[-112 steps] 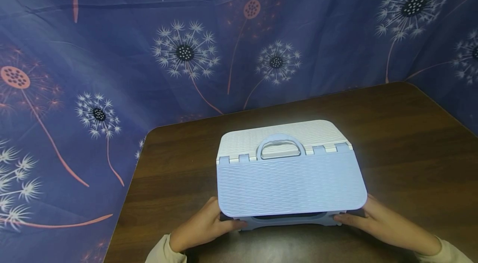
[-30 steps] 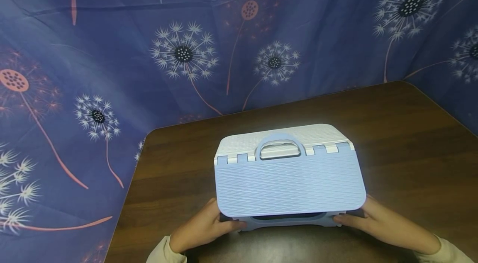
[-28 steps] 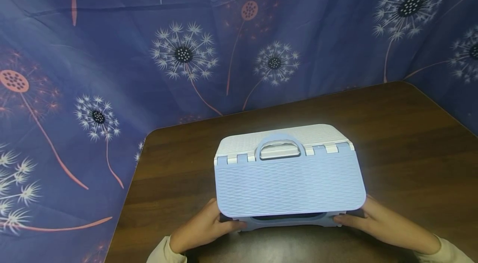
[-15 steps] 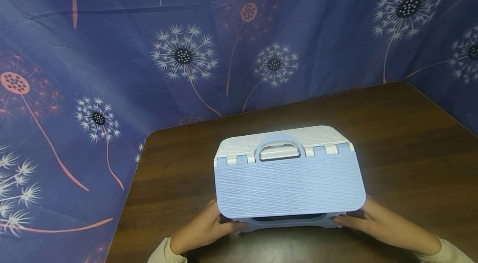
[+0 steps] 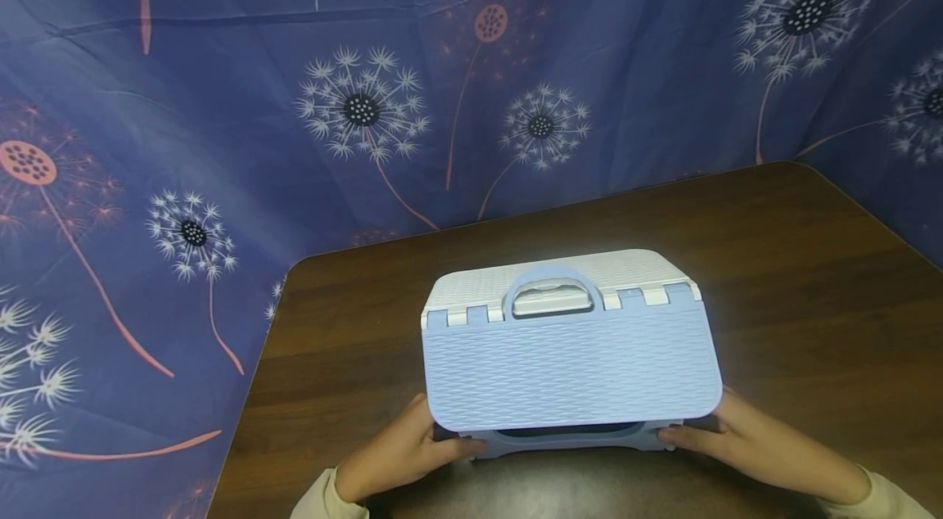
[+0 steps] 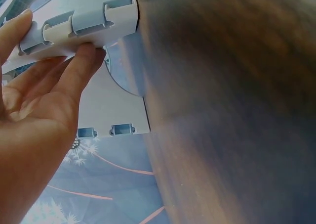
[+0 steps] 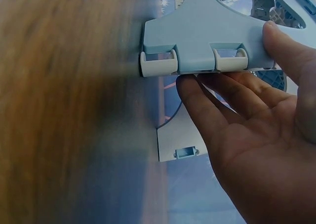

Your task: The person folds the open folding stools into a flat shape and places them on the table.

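A light blue and white plastic folding step stool [image 5: 570, 372] stands on the table, its woven-textured top split into a blue near half and a white far half [image 5: 648, 269]. A blue loop handle [image 5: 554, 273] sits at the middle seam. My left hand [image 5: 398, 453] grips the stool's near leg panel at the left, thumb in front and fingers on the other side. At the right, my right hand [image 5: 766, 449] holds the same panel likewise. In the right wrist view, the fingertips [image 7: 187, 83] press beside the hinge joints [image 7: 231, 61] of the leg panel.
The brown wooden table [image 5: 339, 339] extends around the stool on all sides. Behind and to the left hangs a blue cloth [image 5: 258, 93] with a dandelion print, meeting the table's far edge.
Compared with the earliest frame, the white half tilts down farther from the seam and looks narrower. Both hands keep their hold in the same places; the head view has shifted slightly.
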`<action>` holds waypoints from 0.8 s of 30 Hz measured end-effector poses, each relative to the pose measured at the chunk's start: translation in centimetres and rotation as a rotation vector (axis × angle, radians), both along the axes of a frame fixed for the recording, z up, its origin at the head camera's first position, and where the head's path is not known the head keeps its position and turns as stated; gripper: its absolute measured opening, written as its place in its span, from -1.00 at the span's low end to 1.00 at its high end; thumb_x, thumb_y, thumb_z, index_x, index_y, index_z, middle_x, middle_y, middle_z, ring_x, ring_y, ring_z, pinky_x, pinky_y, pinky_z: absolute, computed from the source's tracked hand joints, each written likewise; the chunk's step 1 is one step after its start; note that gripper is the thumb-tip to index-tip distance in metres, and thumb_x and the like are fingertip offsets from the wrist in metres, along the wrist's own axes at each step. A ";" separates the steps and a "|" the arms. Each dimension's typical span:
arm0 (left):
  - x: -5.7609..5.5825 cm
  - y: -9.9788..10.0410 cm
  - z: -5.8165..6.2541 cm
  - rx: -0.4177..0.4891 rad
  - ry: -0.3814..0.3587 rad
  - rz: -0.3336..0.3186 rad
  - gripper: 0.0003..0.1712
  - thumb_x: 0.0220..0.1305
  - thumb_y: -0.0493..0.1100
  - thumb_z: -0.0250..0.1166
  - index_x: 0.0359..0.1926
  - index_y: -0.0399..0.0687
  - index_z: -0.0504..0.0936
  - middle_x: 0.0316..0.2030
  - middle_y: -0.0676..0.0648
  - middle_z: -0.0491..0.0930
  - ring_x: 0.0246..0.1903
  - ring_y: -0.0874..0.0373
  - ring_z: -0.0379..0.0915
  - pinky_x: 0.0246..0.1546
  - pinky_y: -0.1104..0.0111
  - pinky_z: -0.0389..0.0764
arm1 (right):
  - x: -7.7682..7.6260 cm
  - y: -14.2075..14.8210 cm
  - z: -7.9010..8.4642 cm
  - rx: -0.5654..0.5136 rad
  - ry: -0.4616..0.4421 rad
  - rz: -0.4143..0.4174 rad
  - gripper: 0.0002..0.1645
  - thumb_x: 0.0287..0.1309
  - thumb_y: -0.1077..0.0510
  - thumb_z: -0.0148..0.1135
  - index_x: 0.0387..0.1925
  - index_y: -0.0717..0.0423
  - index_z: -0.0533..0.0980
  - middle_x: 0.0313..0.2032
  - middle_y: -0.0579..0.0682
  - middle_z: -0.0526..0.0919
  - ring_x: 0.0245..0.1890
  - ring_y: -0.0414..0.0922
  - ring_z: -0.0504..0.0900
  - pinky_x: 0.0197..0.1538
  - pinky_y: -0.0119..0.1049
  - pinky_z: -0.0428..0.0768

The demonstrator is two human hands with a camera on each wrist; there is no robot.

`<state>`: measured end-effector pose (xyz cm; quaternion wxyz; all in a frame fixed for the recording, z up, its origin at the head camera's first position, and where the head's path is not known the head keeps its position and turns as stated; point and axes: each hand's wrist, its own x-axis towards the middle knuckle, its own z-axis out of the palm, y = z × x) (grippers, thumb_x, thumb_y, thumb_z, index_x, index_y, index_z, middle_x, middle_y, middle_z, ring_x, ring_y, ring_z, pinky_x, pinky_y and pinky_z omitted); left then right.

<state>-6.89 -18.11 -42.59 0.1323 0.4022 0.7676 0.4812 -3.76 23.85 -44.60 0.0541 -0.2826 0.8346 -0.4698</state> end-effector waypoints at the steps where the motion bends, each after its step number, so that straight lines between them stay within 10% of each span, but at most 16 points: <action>1: 0.0 0.0 0.0 0.000 0.002 0.000 -0.32 0.34 -0.16 0.33 0.40 0.14 0.27 0.24 0.07 0.50 0.17 0.13 0.46 0.19 0.26 0.46 | 0.0 0.0 0.0 0.003 0.001 -0.003 -0.13 0.23 0.28 0.32 0.47 -0.09 0.14 0.27 -0.26 0.39 0.10 -0.34 0.35 0.08 -0.63 0.31; 24: 0.0 0.0 -0.1 -0.008 0.016 0.010 -0.31 0.34 -0.15 0.34 0.39 0.16 0.25 0.23 0.09 0.49 0.19 0.13 0.43 0.22 0.26 0.43 | 0.0 -0.1 0.1 -0.019 0.045 0.020 -0.18 0.21 0.33 0.31 0.43 -0.02 0.20 0.24 -0.20 0.45 0.12 -0.36 0.36 0.11 -0.65 0.28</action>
